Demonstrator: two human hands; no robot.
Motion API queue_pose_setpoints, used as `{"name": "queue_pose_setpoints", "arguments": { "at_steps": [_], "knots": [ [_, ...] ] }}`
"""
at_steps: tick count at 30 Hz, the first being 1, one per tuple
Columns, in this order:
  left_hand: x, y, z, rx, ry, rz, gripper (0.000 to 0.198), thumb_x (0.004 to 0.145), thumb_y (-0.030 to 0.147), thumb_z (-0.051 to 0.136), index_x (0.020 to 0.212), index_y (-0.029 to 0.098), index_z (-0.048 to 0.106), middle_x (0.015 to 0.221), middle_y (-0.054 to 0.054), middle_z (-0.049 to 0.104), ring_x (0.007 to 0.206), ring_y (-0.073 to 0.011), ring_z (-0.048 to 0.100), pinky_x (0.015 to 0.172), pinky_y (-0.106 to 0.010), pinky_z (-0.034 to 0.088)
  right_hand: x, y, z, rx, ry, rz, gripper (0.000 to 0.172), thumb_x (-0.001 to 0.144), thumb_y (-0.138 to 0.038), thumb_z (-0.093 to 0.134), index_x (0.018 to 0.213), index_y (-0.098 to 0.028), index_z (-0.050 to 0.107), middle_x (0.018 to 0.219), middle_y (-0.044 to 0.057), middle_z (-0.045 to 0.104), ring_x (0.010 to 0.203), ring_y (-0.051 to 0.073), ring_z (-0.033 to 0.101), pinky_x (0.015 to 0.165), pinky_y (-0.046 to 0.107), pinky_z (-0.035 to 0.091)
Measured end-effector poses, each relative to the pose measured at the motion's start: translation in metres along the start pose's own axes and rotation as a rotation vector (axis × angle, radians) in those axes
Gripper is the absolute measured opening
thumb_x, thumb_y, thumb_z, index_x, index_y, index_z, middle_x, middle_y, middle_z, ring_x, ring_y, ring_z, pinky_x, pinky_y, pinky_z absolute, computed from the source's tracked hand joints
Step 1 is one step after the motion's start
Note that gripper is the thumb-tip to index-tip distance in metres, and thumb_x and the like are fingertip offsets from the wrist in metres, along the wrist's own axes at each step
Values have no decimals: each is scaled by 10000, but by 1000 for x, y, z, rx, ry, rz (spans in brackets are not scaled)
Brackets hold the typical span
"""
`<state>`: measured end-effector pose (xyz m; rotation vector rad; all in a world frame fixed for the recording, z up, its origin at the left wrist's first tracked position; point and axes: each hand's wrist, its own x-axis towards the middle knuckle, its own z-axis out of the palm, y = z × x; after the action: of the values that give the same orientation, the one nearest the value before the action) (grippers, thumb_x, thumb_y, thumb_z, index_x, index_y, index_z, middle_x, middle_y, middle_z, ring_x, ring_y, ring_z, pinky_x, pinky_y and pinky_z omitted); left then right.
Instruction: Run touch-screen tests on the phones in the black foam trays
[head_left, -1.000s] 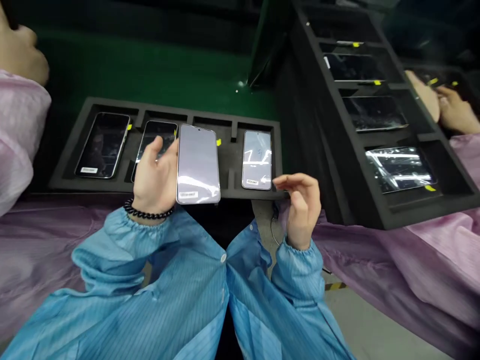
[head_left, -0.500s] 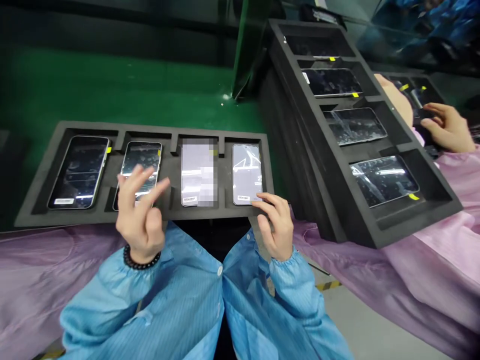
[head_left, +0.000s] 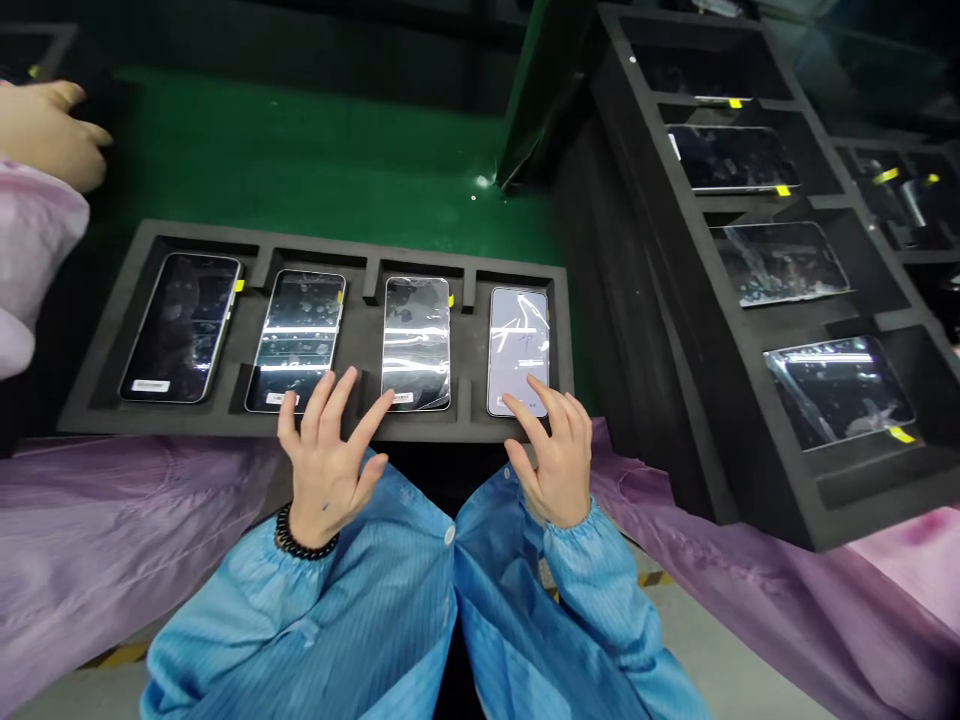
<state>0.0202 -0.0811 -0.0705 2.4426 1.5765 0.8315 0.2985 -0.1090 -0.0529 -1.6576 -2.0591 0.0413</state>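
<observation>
A dark foam tray [head_left: 469,428] lies in front of me with a phone in each of its several compartments. My left hand [head_left: 326,465] is open, fingers spread over the tray's near edge. Its index fingertip is at the bottom of the dark phone [head_left: 416,335] right of centre; other fingertips reach the lower end of the phone [head_left: 300,320] left of centre. My right hand [head_left: 559,455], also open, has fingertips at the lower part of the far-right phone [head_left: 517,340], whose screen is lit pale. The far-left phone [head_left: 180,325] is dark and untouched, with a white label and yellow tab.
A stack of dark foam trays [head_left: 780,490] rises at my right, its top one holding several film-covered phones. Another person's hand [head_left: 56,135] in a pink sleeve is at upper left. Behind my tray are a green surface [head_left: 322,160] and a green post [head_left: 521,110].
My left hand has opened out and lowered to the tray's near edge. The phone right of centre went from pale to dark. A co-worker's hand left the right side; one appeared at upper left.
</observation>
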Motion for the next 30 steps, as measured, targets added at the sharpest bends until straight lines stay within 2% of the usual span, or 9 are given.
{"name": "queue_pose_setpoints", "arguments": {
  "at_steps": [8,17,30],
  "knots": [
    [4,4,-1,49,11,21,606,1043,553,221,1554,296,422,1653,-106,337,1520,-330,314,1236,-597,93,0,0,-1,-9,-8,-21,380,1042,-358,426,1372,-274,595,1494,107,527,1307,288,510,1157,507,340],
    [3,4,-1,30,-12,8,604,1035,560,231,1540,306,446,1638,-117,363,1496,-351,348,1229,-609,88,0,1,-1,-14,-20,-21,376,1040,-346,418,1362,-273,598,1490,100,539,1304,282,515,1156,501,333],
    [3,4,-2,44,-8,13,604,1038,566,224,1547,316,432,1654,-104,333,1518,-330,324,1238,-595,96,-1,1,-1,-21,-12,-25,373,1045,-345,411,1364,-264,586,1470,104,562,1289,272,527,1156,492,334]
  ]
}}
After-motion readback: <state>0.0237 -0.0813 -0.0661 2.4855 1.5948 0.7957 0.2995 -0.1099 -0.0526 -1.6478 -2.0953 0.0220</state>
